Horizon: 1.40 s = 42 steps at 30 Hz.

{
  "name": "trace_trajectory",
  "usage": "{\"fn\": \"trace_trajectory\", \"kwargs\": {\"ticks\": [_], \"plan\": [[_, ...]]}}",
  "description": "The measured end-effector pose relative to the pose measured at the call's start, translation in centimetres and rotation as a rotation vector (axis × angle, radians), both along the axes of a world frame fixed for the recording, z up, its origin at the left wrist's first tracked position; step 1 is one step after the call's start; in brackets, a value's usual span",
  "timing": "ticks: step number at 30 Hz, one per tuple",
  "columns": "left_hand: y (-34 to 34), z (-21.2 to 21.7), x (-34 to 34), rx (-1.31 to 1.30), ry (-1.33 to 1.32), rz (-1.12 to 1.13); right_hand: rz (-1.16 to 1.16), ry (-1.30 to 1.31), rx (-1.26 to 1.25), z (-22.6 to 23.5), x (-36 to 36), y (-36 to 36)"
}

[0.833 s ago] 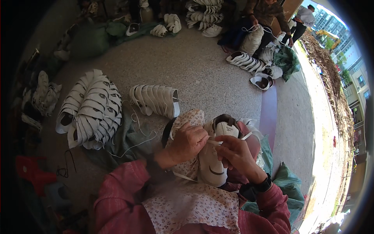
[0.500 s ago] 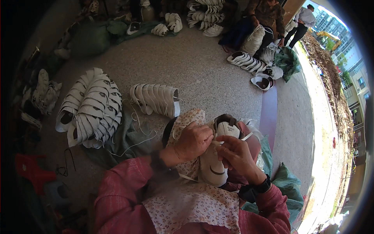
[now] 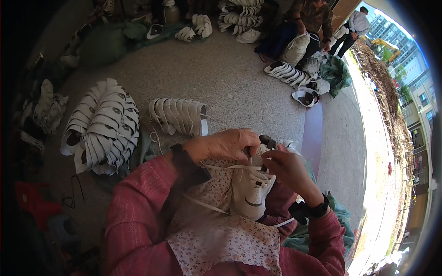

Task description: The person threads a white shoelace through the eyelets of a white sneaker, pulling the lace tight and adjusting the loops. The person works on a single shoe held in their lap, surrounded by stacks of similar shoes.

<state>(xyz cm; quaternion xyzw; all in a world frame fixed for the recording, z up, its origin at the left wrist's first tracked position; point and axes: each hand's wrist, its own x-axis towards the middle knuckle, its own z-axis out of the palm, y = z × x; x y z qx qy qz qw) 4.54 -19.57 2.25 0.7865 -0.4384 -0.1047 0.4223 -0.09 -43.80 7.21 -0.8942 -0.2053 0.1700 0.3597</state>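
On my lap, over a floral apron (image 3: 225,241), lies a white shoe upper (image 3: 248,198) with its toe toward me and a dark collar at the far end. A white shoelace (image 3: 212,166) runs across its lacing area, with loose lengths hanging to both sides. My left hand (image 3: 230,145) is bent over the far left of the lacing, thumb and fingers pinched on the lace. Opposite it, my right hand (image 3: 290,168) has its fingertips closed at the right edge of the lacing. What those fingertips grip is hidden.
Nested shoe uppers (image 3: 103,126) stand in a large bundle at left, with a smaller row (image 3: 179,116) beside it. Green sacking (image 3: 338,221) lies by my right side. A red plastic object (image 3: 32,202) is at lower left. Another person (image 3: 313,20) sits far right among more uppers (image 3: 287,73).
My left hand has moved away from me to the far lacing, its wrist raised. My right hand has shifted slightly right and away. More of the upper's front and lace now shows.
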Motion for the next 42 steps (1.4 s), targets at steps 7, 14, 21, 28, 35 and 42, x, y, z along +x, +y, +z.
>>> {"fn": "trace_trajectory", "kwargs": {"ticks": [7,14,21,28,35,42], "plan": [[-0.1,-1.3,-0.5,-0.140,0.010,0.043,0.294,-0.433,-0.054,-1.5,1.3,1.4],[-0.3,0.3,-1.8,-0.114,0.218,0.121,0.373,-0.631,-0.223,0.2,1.6,0.7],[-2.0,1.5,-2.6,0.099,-0.074,0.155,-0.026,-0.104,-0.063,2.8,2.3,-4.4],[-1.8,1.3,-2.8,0.054,0.335,0.178,-0.229,0.825,1.260,-0.8,0.9,-2.4],[-0.6,3.2,-0.9,0.084,0.776,0.017,-0.393,0.705,1.824,-3.1,4.9,-13.4],[-0.9,2.7,-0.8,0.149,0.559,-0.024,-0.605,0.420,1.609,-3.2,2.7,-18.2]]}}
